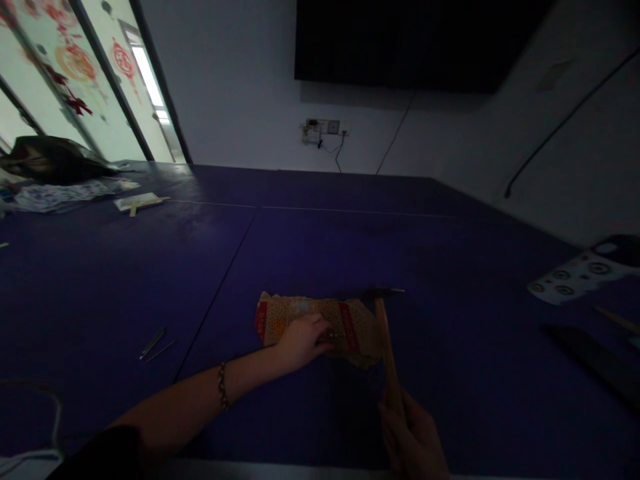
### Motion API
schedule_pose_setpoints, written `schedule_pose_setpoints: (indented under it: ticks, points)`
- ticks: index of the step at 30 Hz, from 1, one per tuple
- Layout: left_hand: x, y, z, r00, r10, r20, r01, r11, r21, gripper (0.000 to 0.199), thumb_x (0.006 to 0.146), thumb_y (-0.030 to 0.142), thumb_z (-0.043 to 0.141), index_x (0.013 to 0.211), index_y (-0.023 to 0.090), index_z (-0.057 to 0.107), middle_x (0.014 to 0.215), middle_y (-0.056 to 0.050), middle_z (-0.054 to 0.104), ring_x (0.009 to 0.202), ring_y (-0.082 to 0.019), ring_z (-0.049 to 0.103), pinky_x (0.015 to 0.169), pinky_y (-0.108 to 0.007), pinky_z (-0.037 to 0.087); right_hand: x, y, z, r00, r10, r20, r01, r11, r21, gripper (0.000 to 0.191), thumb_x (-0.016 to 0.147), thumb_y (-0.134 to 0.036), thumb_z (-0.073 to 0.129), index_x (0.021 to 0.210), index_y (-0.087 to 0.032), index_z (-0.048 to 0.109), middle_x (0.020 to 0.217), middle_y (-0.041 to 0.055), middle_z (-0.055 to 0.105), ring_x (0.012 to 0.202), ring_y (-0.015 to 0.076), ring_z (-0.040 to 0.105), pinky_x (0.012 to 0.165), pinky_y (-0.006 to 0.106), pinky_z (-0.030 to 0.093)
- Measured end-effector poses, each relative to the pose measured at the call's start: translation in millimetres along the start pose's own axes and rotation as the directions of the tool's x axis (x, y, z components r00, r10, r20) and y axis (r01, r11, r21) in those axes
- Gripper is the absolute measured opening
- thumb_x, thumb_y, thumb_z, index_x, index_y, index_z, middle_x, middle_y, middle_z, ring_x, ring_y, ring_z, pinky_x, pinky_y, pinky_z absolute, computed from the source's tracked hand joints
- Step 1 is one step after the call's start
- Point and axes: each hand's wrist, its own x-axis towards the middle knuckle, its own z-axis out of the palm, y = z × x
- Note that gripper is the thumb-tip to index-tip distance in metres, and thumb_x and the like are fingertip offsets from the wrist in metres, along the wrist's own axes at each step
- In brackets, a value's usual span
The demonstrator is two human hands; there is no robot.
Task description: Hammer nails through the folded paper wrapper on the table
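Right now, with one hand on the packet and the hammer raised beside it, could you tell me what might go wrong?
The left hand lies flat on the packet, close to the hammer that the right hand grips by the handle end; a swing could land on the fingers. The packet looks crumpled and thin, so a blow might split it and scatter whatever is inside across the purple table. The room is dim, which makes aiming harder.
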Motion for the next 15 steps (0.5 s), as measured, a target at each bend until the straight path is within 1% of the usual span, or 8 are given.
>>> schedule_pose_setpoints:
  ticks: [3, 5, 7, 9, 11, 12, 14, 15]
  points:
    - [0, 4, -3.7, 0.999, 0.011, 0.038, -0.014, 0.995, 0.098, 0.030, 0.076, 0.028, 0.058, 0.102, 0.013, 0.051, 0.095, -0.008, 0.058, 0.084, -0.020, 0.058, 0.072, -0.029, 0.046, 2, -3, -1, 0.999, -0.017, 0.032, 0.019, 0.996, -0.089, 0.033, 0.060, -0.047, 0.064, 0.068, -0.017, 0.054, 0.048, -0.0075, 0.037, 0.037, 0.0069, 0.033, 0.032, 0.018, 0.026]
    - [0, 7, -9.9, 0.999, 0.021, 0.049, -0.029, 0.986, 0.162, 0.036, 0.076, 0.028, 0.058, 0.106, 0.011, 0.048, 0.099, -0.011, 0.058, 0.088, -0.022, 0.058, 0.075, -0.032, 0.047, 3, -3, -3, 0.999, -0.029, 0.037, 0.034, 0.990, -0.137, 0.033, 0.060, -0.048, 0.062, 0.068, -0.017, 0.053, 0.049, -0.0062, 0.041, 0.038, 0.0078, 0.035, 0.033, 0.019, 0.028]
    - [-2, 11, -20.4, 0.998, 0.043, 0.040, -0.051, 0.974, 0.220, 0.039, 0.075, 0.028, 0.059, 0.108, 0.011, 0.047, 0.102, -0.012, 0.058, 0.093, -0.024, 0.057, 0.078, -0.034, 0.046, 5, -1, -5, 0.999, -0.036, 0.041, 0.041, 0.987, -0.154, 0.034, 0.061, -0.049, 0.061, 0.070, -0.017, 0.053, 0.050, -0.0055, 0.043, 0.039, 0.0084, 0.036, 0.034, 0.020, 0.030]
    - [-11, 12, -33.9, 0.997, 0.071, 0.016, -0.072, 0.961, 0.269, 0.036, 0.076, 0.028, 0.058, 0.107, 0.011, 0.049, 0.102, -0.012, 0.059, 0.096, -0.024, 0.056, 0.081, -0.034, 0.046, 6, 2, -6, 0.999, -0.025, 0.048, 0.031, 0.989, -0.146, 0.036, 0.061, -0.049, 0.061, 0.075, -0.017, 0.053, 0.052, -0.0056, 0.043, 0.040, 0.0085, 0.037, 0.035, 0.020, 0.030]
    - [-28, 9, -46.6, 0.997, 0.073, -0.022, -0.063, 0.948, 0.312, 0.027, 0.079, 0.025, 0.054, 0.103, 0.013, 0.052, 0.100, -0.010, 0.061, 0.095, -0.022, 0.057, 0.083, -0.033, 0.046, 6, 6, -7, 0.998, -0.002, 0.062, 0.010, 0.991, -0.131, 0.038, 0.061, -0.050, 0.061, 0.078, -0.017, 0.053, 0.052, -0.0066, 0.041, 0.040, 0.0080, 0.036, 0.035, 0.020, 0.029]
    - [-41, 6, -51.4, 0.997, 0.065, -0.049, -0.045, 0.940, 0.337, 0.023, 0.081, 0.023, 0.051, 0.102, 0.014, 0.053, 0.099, -0.009, 0.062, 0.093, -0.020, 0.058, 0.083, -0.032, 0.046, 6, 8, -8, 0.998, 0.004, 0.067, 0.005, 0.992, -0.123, 0.038, 0.062, -0.050, 0.061, 0.079, -0.017, 0.053, 0.052, -0.0070, 0.040, 0.040, 0.0077, 0.035, 0.035, 0.019, 0.029]
    - [-75, -6, -56.7, 0.988, 0.016, -0.156, 0.051, 0.908, 0.416, 0.023, 0.084, 0.018, 0.043, 0.104, 0.014, 0.054, 0.099, -0.008, 0.063, 0.091, -0.019, 0.060, 0.084, -0.032, 0.047, 7, 11, -10, 0.997, 0.012, 0.076, -0.002, 0.991, -0.133, 0.037, 0.063, -0.051, 0.060, 0.078, -0.017, 0.053, 0.050, -0.0074, 0.040, 0.039, 0.0072, 0.034, 0.034, 0.019, 0.028]
    - [-95, -14, -57.3, 0.972, -0.008, -0.234, 0.119, 0.877, 0.465, 0.025, 0.084, 0.017, 0.039, 0.105, 0.014, 0.054, 0.103, -0.009, 0.063, 0.095, -0.020, 0.059, 0.086, -0.035, 0.046, 8, 12, -11, 0.996, 0.015, 0.082, -0.003, 0.988, -0.155, 0.037, 0.063, -0.051, 0.060, 0.078, -0.018, 0.053, 0.050, -0.0072, 0.041, 0.038, 0.0075, 0.035, 0.033, 0.019, 0.028]
